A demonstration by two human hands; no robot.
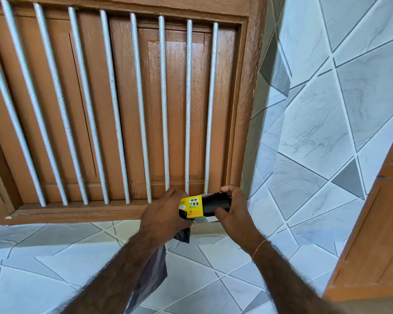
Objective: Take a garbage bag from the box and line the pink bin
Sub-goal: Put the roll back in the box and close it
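Observation:
A small yellow garbage-bag box is held in front of a wooden shuttered window. My left hand grips the box's left end, and a dark grey garbage bag hangs down below that hand past my forearm. At the box's open right end a black roll of bags sticks out, and my right hand grips it with fingers above and thumb below. The pink bin is not in view.
A brown wooden window with white vertical bars fills the wall ahead. Grey and white tiles cover the wall to the right and below. An orange wooden door edge stands at the right.

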